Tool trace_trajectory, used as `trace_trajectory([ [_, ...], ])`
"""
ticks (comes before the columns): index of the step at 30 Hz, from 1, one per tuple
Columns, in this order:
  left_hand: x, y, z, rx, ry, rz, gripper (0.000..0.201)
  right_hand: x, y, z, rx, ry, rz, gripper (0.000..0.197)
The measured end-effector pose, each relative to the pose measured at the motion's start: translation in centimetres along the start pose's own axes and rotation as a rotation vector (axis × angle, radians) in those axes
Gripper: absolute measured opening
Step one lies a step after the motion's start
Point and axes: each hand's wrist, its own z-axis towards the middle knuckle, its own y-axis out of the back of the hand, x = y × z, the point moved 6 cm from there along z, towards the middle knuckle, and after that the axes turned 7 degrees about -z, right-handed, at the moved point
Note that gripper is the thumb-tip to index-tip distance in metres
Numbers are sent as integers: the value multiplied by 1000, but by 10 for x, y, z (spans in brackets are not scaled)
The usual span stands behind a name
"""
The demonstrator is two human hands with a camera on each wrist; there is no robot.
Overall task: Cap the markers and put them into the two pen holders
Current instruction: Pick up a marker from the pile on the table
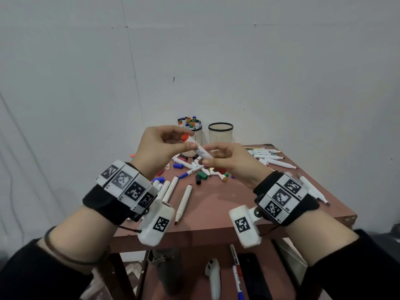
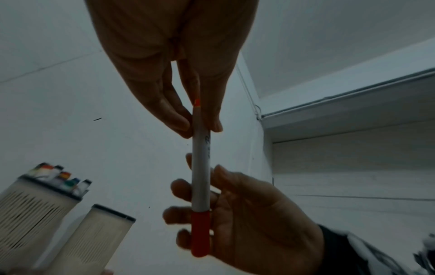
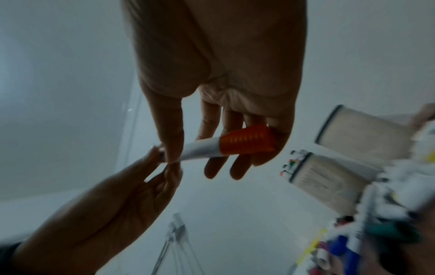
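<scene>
The brown table (image 1: 216,211) fills the space below me, littered with loose markers (image 1: 184,201) and caps (image 1: 201,177). At its far edge stand two cream pen holders: the left holder (image 1: 195,137) crowded with capped markers, the right holder (image 1: 220,133) just beside it. Above the table, my left hand (image 1: 158,148) pinches the white marker (image 1: 202,153) near its orange tail end between thumb and fingertips. My right hand (image 1: 231,161) grips the other end, its fingers curled round the barrel and the red-orange cap (image 2: 200,234) seated there.
</scene>
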Motion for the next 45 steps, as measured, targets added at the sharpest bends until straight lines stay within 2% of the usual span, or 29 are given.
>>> trace_trajectory([
  [2, -10, 0, 4, 25, -32, 31, 26, 11, -4, 4, -5, 40, -84, 31],
  [5, -14, 1, 12, 13, -52, 52, 31, 24, -5, 11, -48, 81, -168, 22],
  [8, 3, -2, 18, 22, 6, 103, 36, 27, 8, 20, -123, 87, -265, 19],
  [10, 24, -11, 20, 93, 73, 228, 34, 25, 23, 26, -202, 55, -275, 19],
  [13, 55, -41, 13, 394, 57, 570, 29, 25, 46, 33, -302, 18, -245, 19],
  [18, 92, -102, -12, 993, -45, 1000, 47, 28, 72, 44, -320, -1, -267, 12],
  [20, 98, -120, -18, 1119, -93, 1097, 51, 30, 80, 47, -320, -9, -311, 15],
  [22, 100, -133, -19, 1168, -129, 1139, 51, 32, 87, 50, -322, -13, -347, 17],
  [28, 100, -149, -14, 1154, -169, 1179, 38, 33, 103, 63, -333, -25, -437, 17],
  [34, 102, -139, -23, 1109, -182, 1279, 34, 36, 102, 81, -330, -17, -449, 24],
  [37, 99, -126, -26, 975, -104, 1212, 31, 38, 98, 93, -343, 11, -454, 21],
  [45, 99, -73, -27, 438, 226, 564, 19, 32, 80, 131, -348, 32, -458, 19],
])
